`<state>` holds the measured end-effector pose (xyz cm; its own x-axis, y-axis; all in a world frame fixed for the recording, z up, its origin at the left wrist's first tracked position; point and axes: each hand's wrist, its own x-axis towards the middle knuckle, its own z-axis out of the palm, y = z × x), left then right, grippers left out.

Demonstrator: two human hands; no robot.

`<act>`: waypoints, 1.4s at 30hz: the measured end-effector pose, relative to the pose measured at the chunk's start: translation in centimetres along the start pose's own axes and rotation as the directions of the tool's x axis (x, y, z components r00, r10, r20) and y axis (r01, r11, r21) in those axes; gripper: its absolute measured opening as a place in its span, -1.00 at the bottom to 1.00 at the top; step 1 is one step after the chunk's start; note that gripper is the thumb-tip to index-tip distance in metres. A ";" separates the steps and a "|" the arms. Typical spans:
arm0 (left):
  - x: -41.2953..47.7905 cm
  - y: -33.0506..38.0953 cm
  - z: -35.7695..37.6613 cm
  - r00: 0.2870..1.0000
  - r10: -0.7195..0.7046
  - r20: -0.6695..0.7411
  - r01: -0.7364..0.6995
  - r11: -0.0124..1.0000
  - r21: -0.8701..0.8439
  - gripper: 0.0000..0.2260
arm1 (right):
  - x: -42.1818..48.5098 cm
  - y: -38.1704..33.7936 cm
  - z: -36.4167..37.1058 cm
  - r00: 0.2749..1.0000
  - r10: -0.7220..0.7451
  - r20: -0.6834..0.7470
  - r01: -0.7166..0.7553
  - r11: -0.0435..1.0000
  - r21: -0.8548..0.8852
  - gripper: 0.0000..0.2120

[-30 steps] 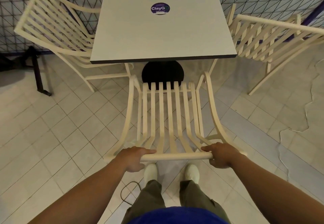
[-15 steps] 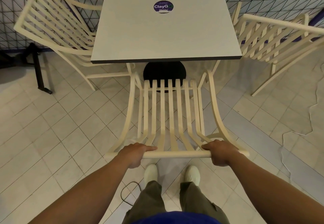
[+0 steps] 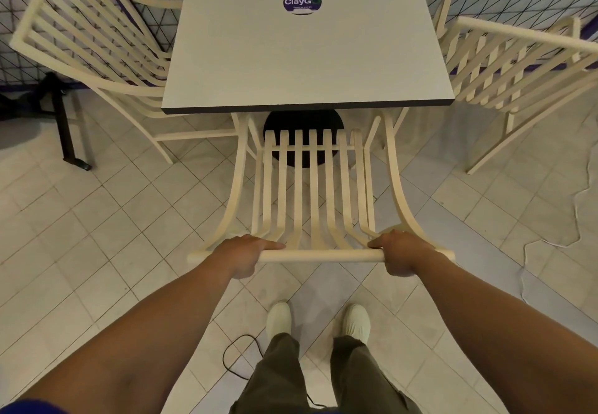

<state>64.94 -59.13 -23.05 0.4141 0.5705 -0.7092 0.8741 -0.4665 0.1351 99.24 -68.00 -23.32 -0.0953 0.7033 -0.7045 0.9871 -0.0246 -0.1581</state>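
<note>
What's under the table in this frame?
A black round base shows below the table edge, behind the slats of the chair gripped by the left hand and right hand. The table's post is hidden by its top.

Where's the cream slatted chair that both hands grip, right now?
Head view, centre: the cream slatted chair stands at the near edge of the grey square table, its top rail gripped by the left hand and right hand.
</note>
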 end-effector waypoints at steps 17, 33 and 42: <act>0.5 -0.5 -1.0 1.000 0.021 0.002 -0.021 1.000 0.001 -0.17 | 0.4 -0.1 -0.4 0.995 0.020 -0.098 -0.020 1.000 0.004 -0.48; 0.3 -1.9 -2.1 1.000 0.001 0.001 -0.001 1.000 -0.013 -0.15 | 2.3 -0.9 -1.8 0.996 -0.035 -0.085 0.032 0.999 -0.042 -0.51; 0.9 -2.4 -2.8 1.000 0.030 -0.002 -0.030 1.000 -0.009 -0.15 | 2.1 -1.4 -1.5 0.993 -0.012 -0.118 0.008 1.000 -0.030 -0.53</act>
<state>63.91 -55.60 -22.07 0.4404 0.5574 -0.7038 0.8637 -0.4771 0.1625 97.81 -65.43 -23.54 -0.0911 0.7822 -0.6164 0.9898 0.0028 -0.1428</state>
